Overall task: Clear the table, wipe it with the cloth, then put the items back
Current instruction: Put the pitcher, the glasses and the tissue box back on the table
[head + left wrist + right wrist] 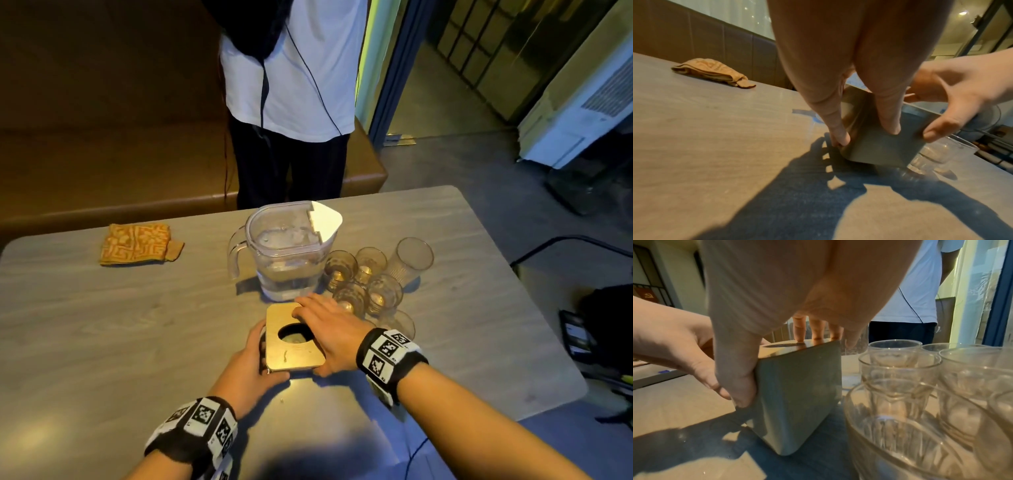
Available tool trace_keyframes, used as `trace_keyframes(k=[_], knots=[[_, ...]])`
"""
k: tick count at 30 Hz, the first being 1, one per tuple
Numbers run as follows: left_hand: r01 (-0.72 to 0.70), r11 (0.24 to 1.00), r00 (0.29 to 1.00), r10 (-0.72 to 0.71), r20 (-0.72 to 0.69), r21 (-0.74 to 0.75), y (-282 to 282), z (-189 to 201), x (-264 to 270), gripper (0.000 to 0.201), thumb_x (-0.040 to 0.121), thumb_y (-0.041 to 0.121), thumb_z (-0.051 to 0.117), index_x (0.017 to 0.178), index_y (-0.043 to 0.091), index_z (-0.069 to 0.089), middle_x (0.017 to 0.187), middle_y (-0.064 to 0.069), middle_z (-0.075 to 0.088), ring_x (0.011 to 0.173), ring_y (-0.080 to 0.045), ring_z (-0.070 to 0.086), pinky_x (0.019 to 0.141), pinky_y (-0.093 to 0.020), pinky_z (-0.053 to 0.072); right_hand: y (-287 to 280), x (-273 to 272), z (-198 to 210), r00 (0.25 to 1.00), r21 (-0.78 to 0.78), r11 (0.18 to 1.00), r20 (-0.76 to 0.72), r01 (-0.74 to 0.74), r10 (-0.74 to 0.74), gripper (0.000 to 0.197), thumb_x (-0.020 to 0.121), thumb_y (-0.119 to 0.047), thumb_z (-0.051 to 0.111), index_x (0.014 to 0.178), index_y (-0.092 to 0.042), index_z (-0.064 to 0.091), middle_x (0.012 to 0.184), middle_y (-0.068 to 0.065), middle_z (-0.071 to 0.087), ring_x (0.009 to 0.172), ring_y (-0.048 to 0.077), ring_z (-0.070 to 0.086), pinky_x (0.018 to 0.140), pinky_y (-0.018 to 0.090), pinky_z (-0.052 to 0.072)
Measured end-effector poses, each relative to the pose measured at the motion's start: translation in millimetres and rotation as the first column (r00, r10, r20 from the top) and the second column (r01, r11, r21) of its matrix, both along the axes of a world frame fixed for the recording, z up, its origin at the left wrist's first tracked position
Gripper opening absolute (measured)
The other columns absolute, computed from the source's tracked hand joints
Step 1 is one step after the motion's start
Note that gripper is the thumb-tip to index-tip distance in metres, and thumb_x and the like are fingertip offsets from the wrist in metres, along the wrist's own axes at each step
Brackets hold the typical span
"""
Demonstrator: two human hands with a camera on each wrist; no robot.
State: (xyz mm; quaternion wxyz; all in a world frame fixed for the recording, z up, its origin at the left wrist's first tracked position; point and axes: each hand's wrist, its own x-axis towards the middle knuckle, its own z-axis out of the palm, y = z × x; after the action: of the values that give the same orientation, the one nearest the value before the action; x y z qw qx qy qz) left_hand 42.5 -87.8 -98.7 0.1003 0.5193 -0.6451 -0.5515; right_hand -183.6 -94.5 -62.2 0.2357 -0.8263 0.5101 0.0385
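A square grey box (291, 358) with a wooden top and a round hole stands near the front middle of the grey table (102, 325). My left hand (267, 358) grips its left side, with fingers (838, 134) down the wall. My right hand (318, 339) lies over the top right and its thumb (742, 395) presses the near corner. The box (797, 394) looks slightly tilted, with its base at the tabletop. A folded orange patterned cloth (137, 243) lies at the far left. A clear water jug (287, 253) and several glasses (370, 281) stand just behind and right of the box.
A person in a white shirt (291, 85) stands at the table's far edge, in front of a brown bench (102, 154). The nearest glass (900, 426) stands close to the box's right side. A black cable (565, 240) and dark gear lie on the floor to the right.
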Motion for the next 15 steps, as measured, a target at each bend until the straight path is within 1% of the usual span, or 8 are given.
trace_keyframes(k=[3, 6, 8, 9, 10, 12, 13, 15], knots=[[-0.015, 1.000, 1.000, 0.015, 0.009, 0.005, 0, -1, -6, 0.093, 0.082, 0.016, 0.082, 0.134, 0.055, 0.015, 0.105, 0.030, 0.056, 0.092, 0.017, 0.058, 0.090, -0.016, 0.045, -3, -2, -9, 0.999, 0.000, 1.000, -0.044, -0.010, 0.009, 0.106, 0.060, -0.045, 0.086, 0.143, -0.014, 0.027, 0.158, 0.012, 0.017, 0.147, 0.033, 0.014, 0.120, 0.053, 0.010], [-0.021, 1.000, 1.000, 0.021, 0.001, 0.021, 1, -4, -8, 0.094, 0.079, 0.019, 0.084, 0.135, 0.053, 0.016, 0.108, 0.026, 0.060, 0.096, 0.019, 0.061, 0.094, -0.019, 0.049, -2, -6, -18, 0.998, 0.005, 1.000, -0.063, -0.024, 0.024, 0.106, 0.063, -0.044, 0.086, 0.145, -0.015, 0.025, 0.161, 0.012, 0.012, 0.149, 0.031, 0.008, 0.120, 0.050, 0.001], [-0.061, 0.998, 0.998, 0.060, 0.013, 0.019, 2, -7, -11, 0.092, 0.076, 0.033, 0.086, 0.137, 0.051, 0.020, 0.114, 0.019, 0.064, 0.102, 0.005, 0.066, 0.094, -0.023, 0.053, -1, -8, -23, 0.996, -0.014, 0.999, -0.078, -0.043, 0.042, 0.105, 0.065, -0.044, 0.084, 0.146, -0.015, 0.024, 0.161, 0.011, 0.011, 0.150, 0.029, 0.005, 0.119, 0.050, -0.002], [-0.075, 0.997, 0.996, 0.075, 0.041, -0.001, 2, -7, -15, 0.091, 0.076, 0.041, 0.085, 0.141, 0.047, 0.021, 0.117, 0.017, 0.063, 0.105, -0.002, 0.066, 0.092, -0.023, 0.052, -1, -8, -25, 0.995, -0.029, 0.998, -0.088, -0.051, 0.048, 0.105, 0.066, -0.045, 0.083, 0.147, -0.016, 0.024, 0.162, 0.010, 0.010, 0.150, 0.028, 0.003, 0.119, 0.052, -0.002], [-0.084, 0.996, 0.994, 0.086, 0.074, -0.031, 2, -9, -18, 0.089, 0.078, 0.046, 0.082, 0.145, 0.041, 0.023, 0.120, 0.015, 0.061, 0.108, -0.006, 0.063, 0.093, -0.024, 0.050, 0, -8, -26, 0.994, -0.042, 0.997, -0.098, -0.057, 0.053, 0.105, 0.067, -0.045, 0.083, 0.147, -0.016, 0.023, 0.162, 0.010, 0.010, 0.150, 0.026, 0.003, 0.119, 0.052, -0.004], [-0.076, 0.993, 0.990, 0.086, 0.113, -0.088, 1, -14, -25, 0.077, 0.086, 0.047, 0.073, 0.148, 0.030, 0.031, 0.130, 0.008, 0.057, 0.117, -0.013, 0.057, 0.099, -0.031, 0.046, 0, -8, -27, 0.992, -0.062, 0.996, -0.114, -0.062, 0.055, 0.106, 0.066, -0.046, 0.083, 0.148, -0.017, 0.022, 0.162, 0.009, 0.009, 0.151, 0.025, 0.002, 0.115, 0.050, -0.011], [-0.068, 0.992, 0.989, 0.082, 0.127, -0.110, 1, -16, -27, 0.069, 0.091, 0.048, 0.066, 0.148, 0.028, 0.033, 0.134, 0.005, 0.055, 0.121, -0.015, 0.055, 0.103, -0.036, 0.045, -1, -8, -27, 0.992, -0.064, 0.996, -0.116, -0.060, 0.053, 0.107, 0.065, -0.045, 0.084, 0.148, -0.017, 0.022, 0.162, 0.008, 0.009, 0.151, 0.025, 0.002, 0.113, 0.048, -0.013], [-0.088, 0.988, 0.979, 0.109, 0.170, -0.125, -1, -21, -30, 0.056, 0.100, 0.051, 0.048, 0.149, 0.029, 0.035, 0.135, -0.001, 0.056, 0.120, -0.018, 0.055, 0.104, -0.040, 0.045, -1, -8, -26, 0.992, -0.065, 0.997, -0.115, -0.050, 0.042, 0.108, 0.064, -0.045, 0.085, 0.148, -0.017, 0.022, 0.162, 0.008, 0.010, 0.151, 0.025, 0.003, 0.111, 0.047, -0.016]])
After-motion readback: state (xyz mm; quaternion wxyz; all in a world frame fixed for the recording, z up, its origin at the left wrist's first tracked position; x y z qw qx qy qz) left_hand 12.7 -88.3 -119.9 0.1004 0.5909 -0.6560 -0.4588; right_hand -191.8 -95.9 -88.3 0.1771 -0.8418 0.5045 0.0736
